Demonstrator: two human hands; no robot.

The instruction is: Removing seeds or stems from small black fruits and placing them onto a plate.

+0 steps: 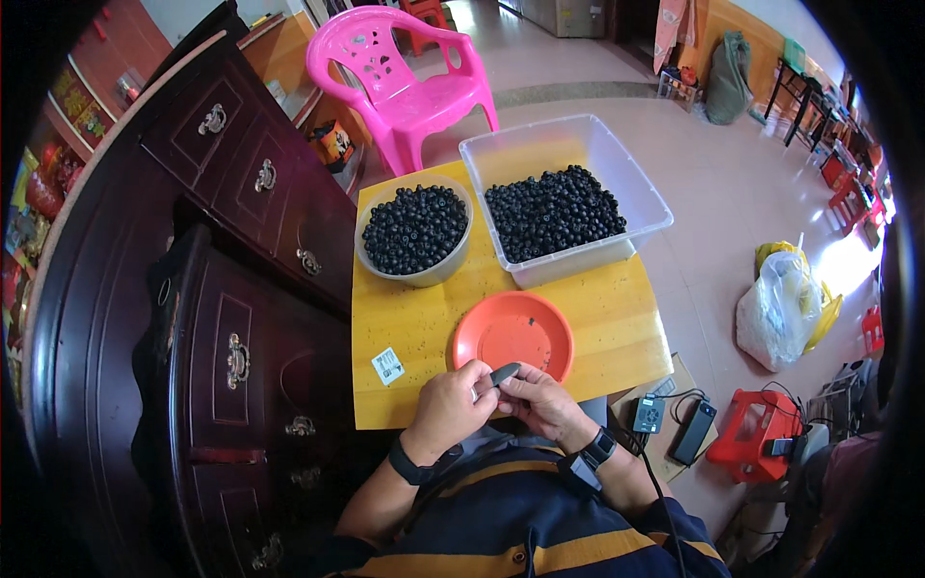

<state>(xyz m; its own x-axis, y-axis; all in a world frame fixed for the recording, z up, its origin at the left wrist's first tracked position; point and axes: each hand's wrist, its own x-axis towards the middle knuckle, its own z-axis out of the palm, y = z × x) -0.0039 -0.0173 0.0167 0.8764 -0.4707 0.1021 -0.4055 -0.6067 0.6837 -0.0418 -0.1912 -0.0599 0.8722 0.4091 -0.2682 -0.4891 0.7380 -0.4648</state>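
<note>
Close to the table's near edge, a small dark grey, pointed piece (504, 374) sits between my two hands, and its exact kind does not show. My left hand (451, 403) is closed with its fingertips at the piece's left end. My right hand (547, 400) pinches it from the right, thumb on top. Just beyond the fingers stands an orange-red round basin (472, 337) with a few dark specks inside. Farther back, a whitish round tub (424, 276) and a clear rectangular bin (639, 226) each hold many small black round pieces (416, 231).
The yellow table (617, 308) bears a small white printed slip (387, 366) and scattered dark crumbs. A dark wooden cabinet (207, 289) rises close on the left. A pink plastic chair (419, 91) stands behind. Right, on the floor, are a red stool (756, 433), electronic boxes with cables (689, 432) and plastic bags (776, 313).
</note>
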